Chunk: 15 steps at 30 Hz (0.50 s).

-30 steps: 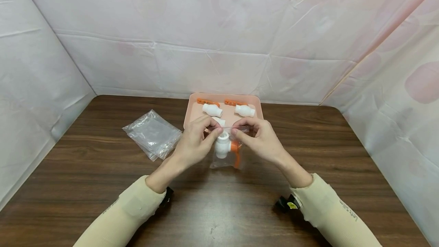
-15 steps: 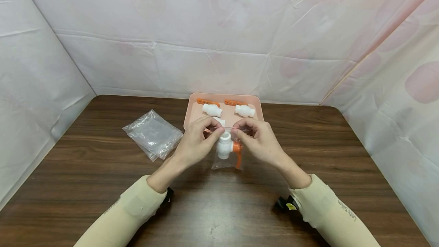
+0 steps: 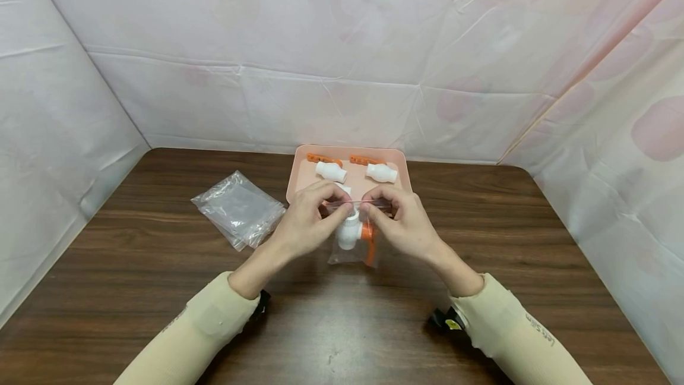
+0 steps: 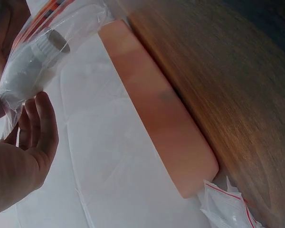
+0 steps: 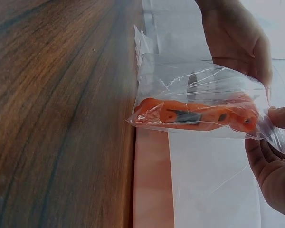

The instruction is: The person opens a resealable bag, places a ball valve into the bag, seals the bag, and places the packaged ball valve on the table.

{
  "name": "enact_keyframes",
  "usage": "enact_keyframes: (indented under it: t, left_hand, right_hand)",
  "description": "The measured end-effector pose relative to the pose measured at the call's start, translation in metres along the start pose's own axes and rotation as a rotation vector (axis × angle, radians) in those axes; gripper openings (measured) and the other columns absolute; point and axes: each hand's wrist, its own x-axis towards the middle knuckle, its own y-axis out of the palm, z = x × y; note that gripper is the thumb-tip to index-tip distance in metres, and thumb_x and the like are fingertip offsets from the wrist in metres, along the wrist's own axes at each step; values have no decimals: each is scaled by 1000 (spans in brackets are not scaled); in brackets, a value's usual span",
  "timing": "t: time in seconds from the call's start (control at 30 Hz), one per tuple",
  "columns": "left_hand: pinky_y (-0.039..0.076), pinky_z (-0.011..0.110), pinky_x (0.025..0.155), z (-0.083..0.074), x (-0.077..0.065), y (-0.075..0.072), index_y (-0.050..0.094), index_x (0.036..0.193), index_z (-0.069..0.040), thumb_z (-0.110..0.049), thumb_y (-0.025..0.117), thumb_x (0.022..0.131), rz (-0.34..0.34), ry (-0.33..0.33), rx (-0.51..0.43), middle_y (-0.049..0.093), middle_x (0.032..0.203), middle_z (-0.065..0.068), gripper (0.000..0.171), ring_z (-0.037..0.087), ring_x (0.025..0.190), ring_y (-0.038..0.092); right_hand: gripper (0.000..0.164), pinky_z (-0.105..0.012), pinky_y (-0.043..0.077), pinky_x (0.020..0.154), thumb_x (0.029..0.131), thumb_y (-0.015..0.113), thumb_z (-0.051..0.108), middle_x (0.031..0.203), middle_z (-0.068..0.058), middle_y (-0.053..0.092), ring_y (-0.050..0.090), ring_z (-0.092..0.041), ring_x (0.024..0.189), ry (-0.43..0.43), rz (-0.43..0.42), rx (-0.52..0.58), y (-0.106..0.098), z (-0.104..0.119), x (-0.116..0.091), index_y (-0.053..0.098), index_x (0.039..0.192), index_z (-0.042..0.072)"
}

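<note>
A clear zip bag (image 3: pixel 342 257) hangs between my two hands, held by its top edge. Inside it are a white ball valve body (image 3: pixel 348 235) and an orange valve handle (image 3: pixel 370 247); the right wrist view shows the handle (image 5: pixel 194 115) lengthwise through the plastic. My left hand (image 3: pixel 307 215) pinches the top edge on the left between thumb and fingers. Close beside it, my right hand (image 3: pixel 403 218) pinches the same edge on the right. In the left wrist view the valve's ribbed end (image 4: pixel 50 47) shows inside the bag.
Behind the hands stands a pink tray (image 3: pixel 296 165) with white valve bodies (image 3: pixel 330 171) and orange handles (image 3: pixel 367 160) in it. A stack of clear bags (image 3: pixel 237 210) lies on the wooden table (image 3: pixel 149 242) to the left. Cloth walls (image 3: pixel 331 46) enclose the back and sides.
The hands keep their pinch on the bag's top edge, with small finger shifts. The bag with the valve has swayed slightly, and the fingertips now cover more of the valve's top.
</note>
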Motion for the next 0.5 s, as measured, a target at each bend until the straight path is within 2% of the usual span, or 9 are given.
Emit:
enact_keyframes:
  t: [0.17, 0.33, 0.5]
  left_hand:
    - [44, 28, 64, -1, -1, 1, 64, 86, -12, -11, 64, 90, -9, 67, 45, 57, 85, -5, 4, 10, 77, 52]
    - [44, 28, 67, 0, -2, 4, 62, 86, -12, -9, 64, 90, -25, 106, 88, 56, 84, -5, 6, 10, 77, 51]
    - [44, 26, 66, -1, -2, 6, 62, 86, -12, -9, 63, 90, -28, 119, 111, 56, 84, -5, 5, 8, 76, 52]
  right_hand:
    - [6, -24, 52, 55, 88, 64, -4, 81, -17, 65, 64, -32, 66, 28, 4, 20, 1, -1, 1, 63, 90, -9]
    - [5, -25, 51, 56, 89, 65, -2, 81, -17, 65, 64, -34, 66, 73, 34, 29, 0, 1, 1, 64, 90, -7]
    - [5, -29, 52, 60, 89, 65, 0, 82, -13, 65, 63, -25, 67, 65, 48, -19, -2, 3, 2, 65, 90, -5]
